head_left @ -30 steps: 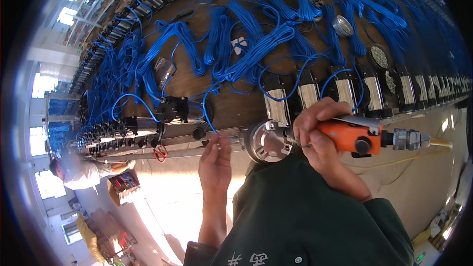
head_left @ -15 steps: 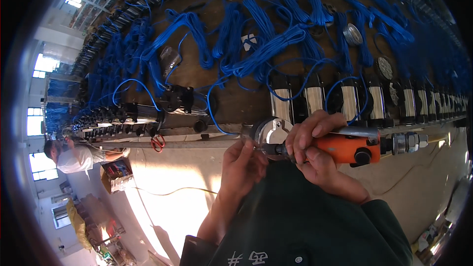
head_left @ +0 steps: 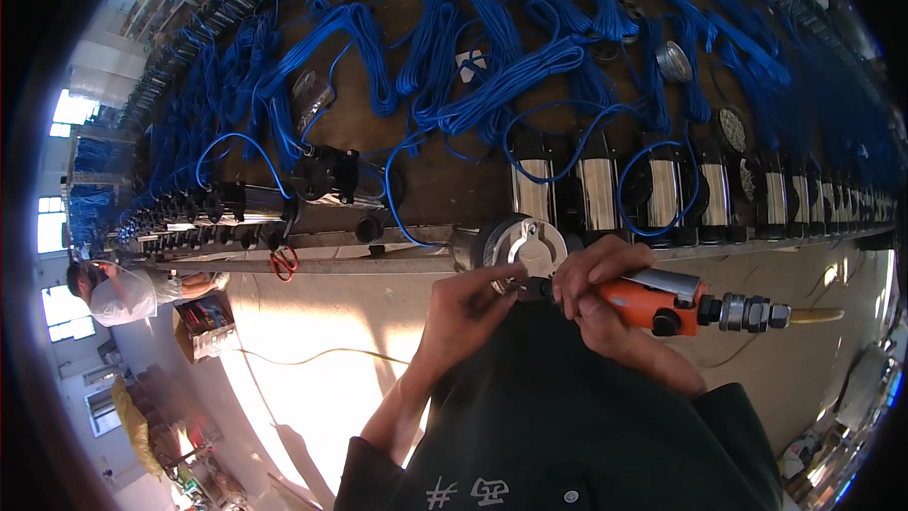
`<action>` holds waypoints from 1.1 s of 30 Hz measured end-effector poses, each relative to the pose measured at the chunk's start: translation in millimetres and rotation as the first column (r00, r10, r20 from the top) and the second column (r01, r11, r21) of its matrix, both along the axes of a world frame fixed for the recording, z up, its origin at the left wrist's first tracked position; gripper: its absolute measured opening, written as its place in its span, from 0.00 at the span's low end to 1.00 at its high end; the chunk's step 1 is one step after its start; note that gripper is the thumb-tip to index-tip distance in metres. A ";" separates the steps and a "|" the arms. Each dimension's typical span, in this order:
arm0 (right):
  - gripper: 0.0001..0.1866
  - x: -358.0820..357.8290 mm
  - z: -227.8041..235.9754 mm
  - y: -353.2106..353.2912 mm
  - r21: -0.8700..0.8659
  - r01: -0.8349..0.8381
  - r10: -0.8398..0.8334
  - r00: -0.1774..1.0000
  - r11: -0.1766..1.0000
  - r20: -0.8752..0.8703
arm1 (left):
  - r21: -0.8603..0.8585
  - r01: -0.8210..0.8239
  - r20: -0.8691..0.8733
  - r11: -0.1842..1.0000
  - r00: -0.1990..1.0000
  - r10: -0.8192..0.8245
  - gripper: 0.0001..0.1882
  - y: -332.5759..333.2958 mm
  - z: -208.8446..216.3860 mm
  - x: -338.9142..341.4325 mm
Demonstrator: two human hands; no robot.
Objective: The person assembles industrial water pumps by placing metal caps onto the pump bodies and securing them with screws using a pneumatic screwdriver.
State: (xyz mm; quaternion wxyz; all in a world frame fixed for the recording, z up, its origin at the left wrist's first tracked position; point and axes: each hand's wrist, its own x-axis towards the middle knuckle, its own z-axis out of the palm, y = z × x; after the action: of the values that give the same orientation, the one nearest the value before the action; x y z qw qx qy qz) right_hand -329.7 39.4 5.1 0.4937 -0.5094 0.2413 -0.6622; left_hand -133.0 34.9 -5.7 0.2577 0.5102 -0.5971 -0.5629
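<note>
At the near edge of the desk (head_left: 416,180), your right hand (head_left: 596,289) is wrapped tight around the orange air driver (head_left: 653,305), its nose pointing at the round metal end cap (head_left: 532,248) of the pump body lying at the desk's edge. Your left hand (head_left: 468,308) pinches something small at the tool tip; what it is cannot be made out. Those fingertips sit right beside the bit, so a trigger pull now could catch them. A tilted tool could slip off the cap. Loose blue cable (head_left: 511,85) lies just behind and could snag.
</note>
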 end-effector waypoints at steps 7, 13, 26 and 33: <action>0.12 19.6 5.2 -15.8 -0.187 0.067 -0.055 0.996 0.980 0.070 | 0.464 -0.424 -0.495 0.778 0.604 0.625 0.16 1.7 -28.4 16.1; 0.10 26.4 -4.4 -19.5 -0.251 0.141 -0.105 0.983 0.958 0.150 | 0.581 -0.418 -0.498 0.699 0.497 0.711 0.11 0.9 -39.1 28.1; 0.14 -5.1 42.0 -12.5 -0.058 0.054 -0.046 0.991 0.997 0.125 | 0.540 -0.129 -0.560 0.832 0.683 0.469 0.09 -1.0 -0.5 2.1; 0.13 -15.6 38.4 -10.6 -0.028 0.071 -0.064 0.980 0.997 0.189 | 0.600 -0.036 -0.576 0.799 0.674 0.463 0.11 -11.9 14.3 -17.0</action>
State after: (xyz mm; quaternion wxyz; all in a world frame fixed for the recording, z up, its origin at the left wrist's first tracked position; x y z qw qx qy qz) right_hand -345.3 28.8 43.5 0.4826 -0.4449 0.1992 -0.7276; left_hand -150.0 23.1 8.5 0.3862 0.3899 -0.1902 -0.8140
